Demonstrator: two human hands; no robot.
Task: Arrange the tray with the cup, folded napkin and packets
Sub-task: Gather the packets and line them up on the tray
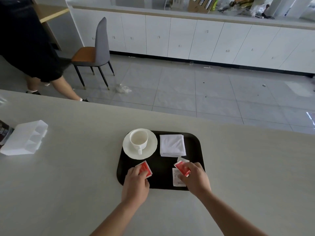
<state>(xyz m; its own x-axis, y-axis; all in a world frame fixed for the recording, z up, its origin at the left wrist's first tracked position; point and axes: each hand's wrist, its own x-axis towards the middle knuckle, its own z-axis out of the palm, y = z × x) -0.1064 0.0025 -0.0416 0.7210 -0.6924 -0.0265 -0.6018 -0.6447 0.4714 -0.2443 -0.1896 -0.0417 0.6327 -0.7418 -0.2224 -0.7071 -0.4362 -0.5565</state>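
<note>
A black tray (162, 174) lies on the pale counter. At its back left a white cup (138, 140) stands on a white saucer (150, 150). A folded white napkin (172, 145) lies at the tray's back right. My left hand (135, 184) rests its fingers on a red packet (144, 168) at the front left of the tray. My right hand (196, 178) grips another red packet (181, 168) at the front right, above white packets (176, 179) lying flat on the tray.
A white plastic organiser (25, 137) and a dark bottle (3, 133) sit at the counter's left. Beyond the counter are a tiled floor, a grey chair (95, 53), a person's legs (56, 82) and white cabinets (187, 40).
</note>
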